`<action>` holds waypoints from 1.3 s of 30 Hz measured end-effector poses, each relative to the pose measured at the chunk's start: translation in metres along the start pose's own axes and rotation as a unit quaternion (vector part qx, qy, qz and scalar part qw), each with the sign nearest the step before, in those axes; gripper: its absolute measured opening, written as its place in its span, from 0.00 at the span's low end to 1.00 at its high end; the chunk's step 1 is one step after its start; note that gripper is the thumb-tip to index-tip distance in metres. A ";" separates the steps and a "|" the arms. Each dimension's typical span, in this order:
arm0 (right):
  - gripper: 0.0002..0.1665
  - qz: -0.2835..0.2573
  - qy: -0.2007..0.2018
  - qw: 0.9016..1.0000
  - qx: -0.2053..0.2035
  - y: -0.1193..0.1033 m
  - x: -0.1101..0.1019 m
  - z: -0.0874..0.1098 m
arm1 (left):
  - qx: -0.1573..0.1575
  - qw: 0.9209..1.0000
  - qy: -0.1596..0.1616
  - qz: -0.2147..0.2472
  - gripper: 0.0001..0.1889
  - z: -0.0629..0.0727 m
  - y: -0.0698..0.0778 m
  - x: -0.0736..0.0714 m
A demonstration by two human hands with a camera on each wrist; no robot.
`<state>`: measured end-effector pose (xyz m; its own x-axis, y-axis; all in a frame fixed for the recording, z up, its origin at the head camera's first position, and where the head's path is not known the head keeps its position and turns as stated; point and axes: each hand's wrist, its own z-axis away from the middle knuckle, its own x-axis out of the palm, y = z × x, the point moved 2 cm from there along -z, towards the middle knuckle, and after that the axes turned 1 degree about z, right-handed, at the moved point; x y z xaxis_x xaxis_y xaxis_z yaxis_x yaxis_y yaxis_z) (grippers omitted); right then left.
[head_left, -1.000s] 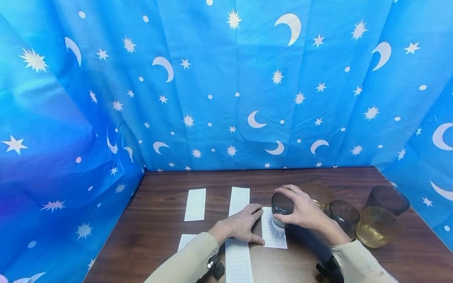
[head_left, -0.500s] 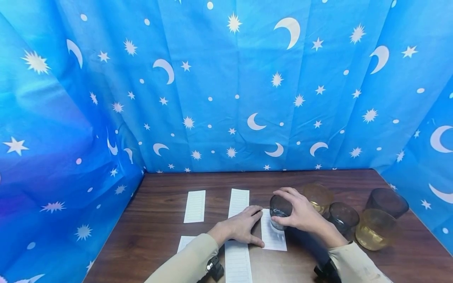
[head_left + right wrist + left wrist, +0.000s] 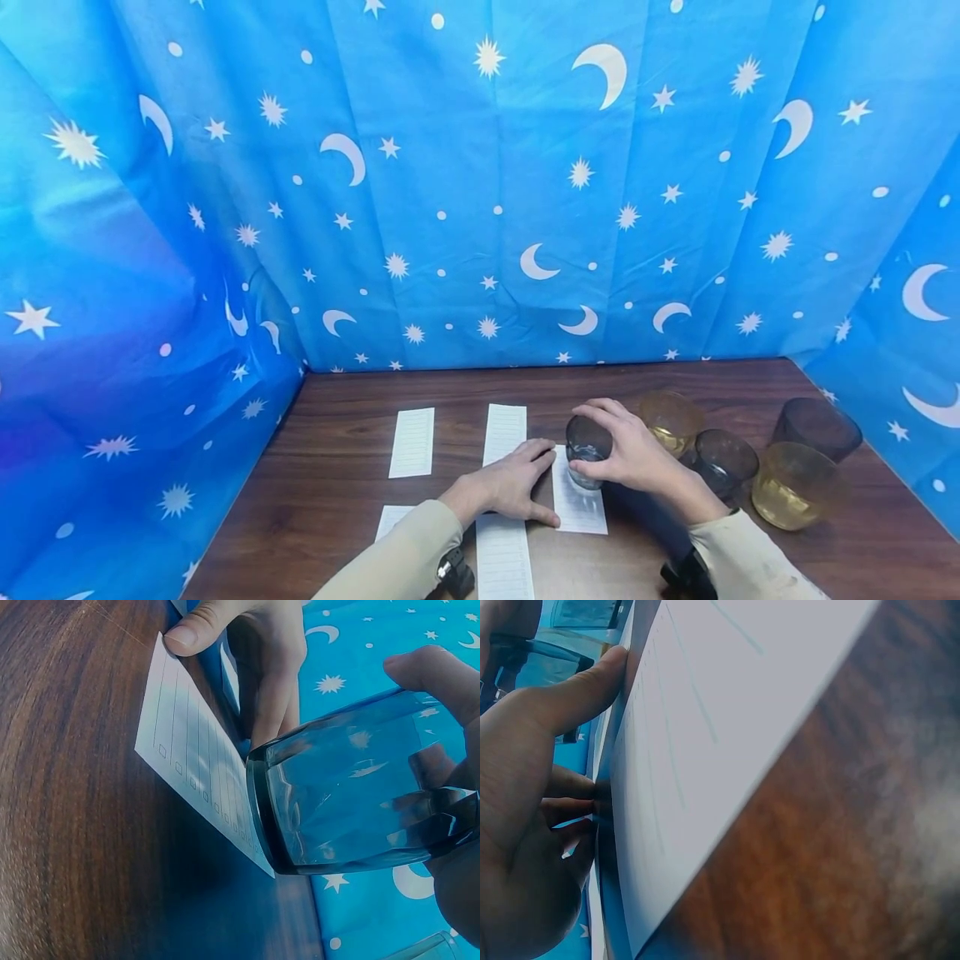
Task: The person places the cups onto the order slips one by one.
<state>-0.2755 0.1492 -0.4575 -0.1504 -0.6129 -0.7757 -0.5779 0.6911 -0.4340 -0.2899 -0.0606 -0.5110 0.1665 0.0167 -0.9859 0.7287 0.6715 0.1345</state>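
Observation:
My right hand (image 3: 633, 450) grips a dark tinted drinking glass (image 3: 588, 454), fingers and thumb curled round its upper part. The base of the glass (image 3: 281, 810) overlaps the far end of a white lined paper slip (image 3: 581, 512) with a row of small checkboxes. On the slip's left side, my left hand (image 3: 510, 483) rests with fingers spread. Its thumb tip touches the near left corner of that slip, and its fingertips reach the far left corner. Under the left hand and wrist runs a column of lined paper (image 3: 504, 558), partly hidden.
Right of the hands stand two amber glass bowls (image 3: 787, 492) (image 3: 671, 417), a small dark glass (image 3: 723, 462) and a larger dark one (image 3: 817, 425). Two more paper slips (image 3: 412, 442) (image 3: 392, 518) lie at left on the wooden table (image 3: 337, 442). A blue starry cloth (image 3: 450, 183) surrounds the table.
My right hand has shifted slightly left with the glass over the slip. The left hand keeps its place. The head view has tilted a little upward.

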 end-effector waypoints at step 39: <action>0.44 -0.013 -0.027 0.999 0.024 -0.001 0.011 -0.002 | 0.000 1.000 0.000 -0.007 0.54 -0.001 0.001 -0.001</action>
<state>-0.2781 0.1413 -0.4650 -0.0925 -0.6097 -0.7872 -0.5421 0.6940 -0.4739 -0.2900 -0.0595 -0.5099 0.1567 0.0077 -0.9876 0.7308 0.6717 0.1212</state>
